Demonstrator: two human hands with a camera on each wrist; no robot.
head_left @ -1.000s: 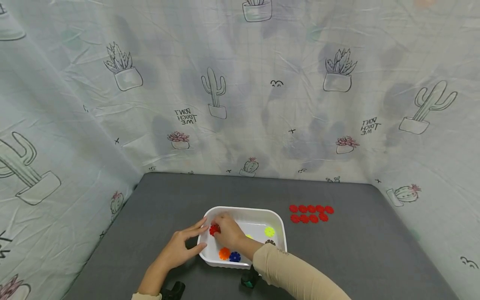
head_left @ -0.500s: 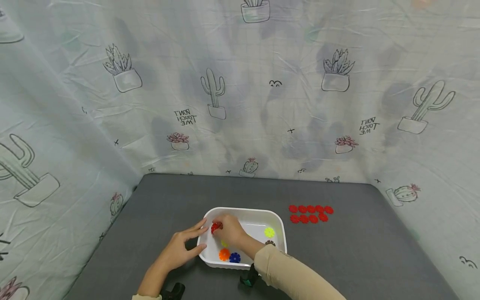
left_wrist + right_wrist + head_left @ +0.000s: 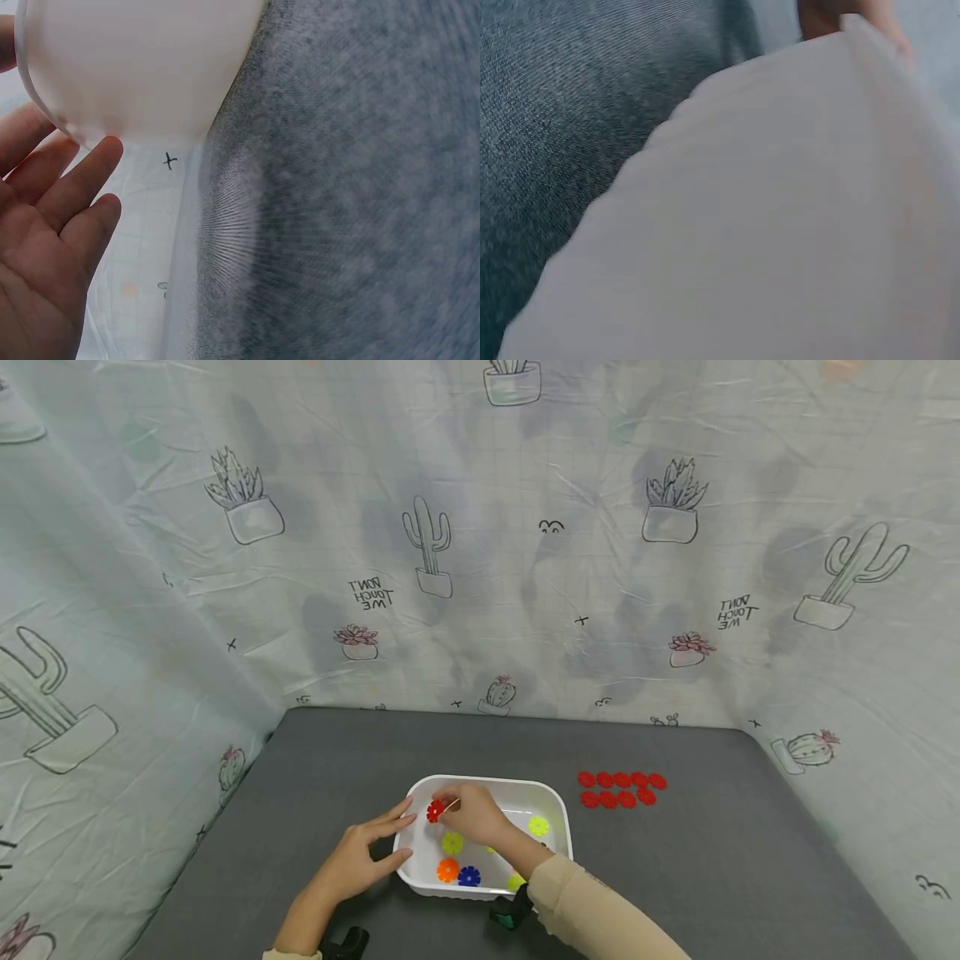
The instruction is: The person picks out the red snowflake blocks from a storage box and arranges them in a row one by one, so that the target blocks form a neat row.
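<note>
A white tray [image 3: 557,797] sits on the grey table and holds flower-shaped discs: yellow-green [image 3: 538,826], orange [image 3: 447,870], blue [image 3: 469,877] and another yellow-green [image 3: 452,842]. My right hand [image 3: 467,814] pinches a red disc [image 3: 434,811] just above the tray's left part. My left hand [image 3: 362,858] rests with straight fingers against the tray's left wall; the left wrist view shows its fingers [image 3: 82,176] touching the white wall [image 3: 135,67]. The right wrist view shows only the tray's blurred white wall [image 3: 780,225].
Several red discs [image 3: 621,787] lie in two rows on the table to the right of the tray. Cactus-printed cloth walls [image 3: 480,543] close in the table at the back and both sides. The grey tabletop [image 3: 712,860] stretches right of the tray.
My right hand has lifted the red disc slightly and shifted right, uncovering a yellow-green disc beneath it. The left hand has stayed on the tray.
</note>
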